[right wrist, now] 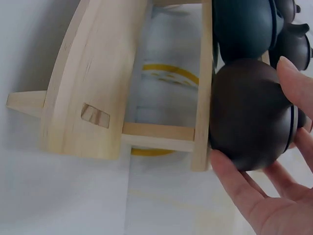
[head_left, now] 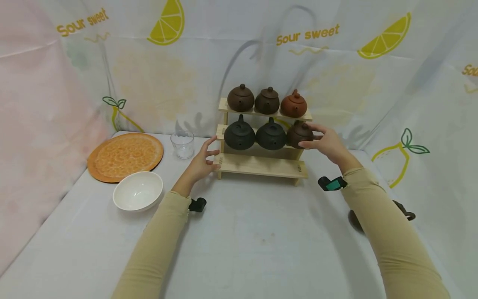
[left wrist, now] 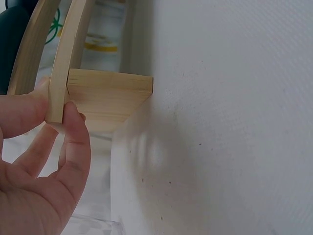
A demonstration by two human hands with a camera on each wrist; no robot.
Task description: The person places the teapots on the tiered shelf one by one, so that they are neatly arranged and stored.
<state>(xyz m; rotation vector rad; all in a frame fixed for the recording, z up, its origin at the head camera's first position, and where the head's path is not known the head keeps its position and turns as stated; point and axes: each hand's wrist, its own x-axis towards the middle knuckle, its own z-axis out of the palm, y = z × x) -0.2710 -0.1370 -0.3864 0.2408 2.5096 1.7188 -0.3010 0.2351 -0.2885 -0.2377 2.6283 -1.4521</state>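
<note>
Trouble could start at the left, where the left hand (head_left: 201, 162) only pinches the wooden rack (head_left: 261, 165) at its lower end with loosely spread fingers, while the right hand (head_left: 325, 143) curls round the brown teapot (head_left: 298, 133) on the middle shelf's right end, so a nudge might tip neighbouring pots.

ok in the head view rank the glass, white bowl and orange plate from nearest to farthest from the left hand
From the left hand:
1. Glass, just to its left, near the wooden rack.
2. White bowl, farther left and nearer the camera.
3. Orange plate, far left by the backdrop.
</note>
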